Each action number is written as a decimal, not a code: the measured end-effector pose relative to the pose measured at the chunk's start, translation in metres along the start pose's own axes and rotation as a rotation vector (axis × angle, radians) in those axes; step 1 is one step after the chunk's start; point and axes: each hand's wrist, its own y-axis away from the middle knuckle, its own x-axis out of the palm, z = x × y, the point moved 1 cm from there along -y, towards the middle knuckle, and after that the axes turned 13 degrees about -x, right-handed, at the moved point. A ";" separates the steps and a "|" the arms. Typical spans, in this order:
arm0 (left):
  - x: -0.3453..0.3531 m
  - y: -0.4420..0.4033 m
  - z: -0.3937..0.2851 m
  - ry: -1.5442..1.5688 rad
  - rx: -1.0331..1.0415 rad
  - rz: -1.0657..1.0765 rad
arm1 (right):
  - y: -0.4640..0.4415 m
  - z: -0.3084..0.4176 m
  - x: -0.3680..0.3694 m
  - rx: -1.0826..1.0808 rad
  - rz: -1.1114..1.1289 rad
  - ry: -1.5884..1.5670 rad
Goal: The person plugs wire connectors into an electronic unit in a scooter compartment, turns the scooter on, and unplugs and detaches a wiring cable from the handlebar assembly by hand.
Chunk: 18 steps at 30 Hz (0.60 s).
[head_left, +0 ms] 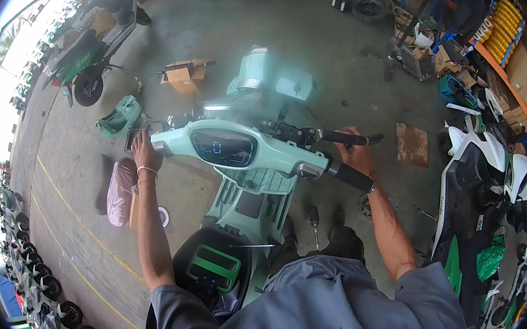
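A mint-green scooter [259, 187] stands in front of me with its handlebar turned at a slant. Its lit dashboard display [224, 148] sits in the handlebar cover [278, 149]. My left hand [145, 152] is closed around the handlebar's left end, hiding most of that grip. On the other side, my right hand [353, 150] is closed about the black brake lever [337, 136], beside the right grip [351, 178]. Some fingers are hidden behind the lever. A screwdriver [253, 246] lies across the edge of the black seat area [213, 266].
A power drill [313, 217] stands on the floor near my feet. To the left lie a mint-green panel [120, 117] and a pink wrapped bundle [122, 192]. A cardboard box [184, 78] is ahead. A white scooter [470, 175] stands at right, another scooter [89, 64] at upper left.
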 end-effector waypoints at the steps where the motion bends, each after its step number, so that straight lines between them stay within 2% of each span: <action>1: 0.002 0.004 0.003 0.005 0.013 -0.010 | 0.002 -0.006 -0.003 0.002 -0.007 -0.010; 3: -0.010 0.021 -0.012 -0.012 0.010 -0.033 | 0.002 -0.015 -0.008 -0.010 0.045 -0.142; 4: -0.008 0.025 -0.009 0.031 0.020 -0.027 | 0.002 -0.017 -0.013 0.079 0.075 -0.210; 5: -0.018 0.030 -0.016 0.035 0.022 -0.020 | 0.003 -0.024 -0.015 0.072 0.074 -0.239; 8: -0.042 0.041 -0.034 0.231 -0.169 -0.052 | 0.004 -0.046 -0.017 0.065 0.315 -0.455; 10: -0.047 0.069 -0.047 0.579 -0.385 -0.093 | 0.004 -0.048 -0.019 0.076 0.397 -0.531; 12: -0.057 0.107 -0.091 0.847 -0.567 -0.090 | 0.004 -0.052 -0.019 0.096 0.471 -0.596; 14: -0.048 0.160 -0.140 1.019 -0.668 -0.119 | 0.014 -0.061 -0.012 0.286 0.571 -0.767; 15: -0.039 0.184 -0.164 1.105 -0.732 -0.120 | 0.016 -0.063 -0.009 0.280 0.586 -0.775; 17: -0.022 0.232 -0.224 1.186 -0.888 -0.093 | 0.022 -0.061 -0.005 0.496 0.539 -1.092; 18: -0.012 0.253 -0.250 1.196 -0.956 -0.049 | 0.016 -0.055 -0.013 0.492 0.566 -1.099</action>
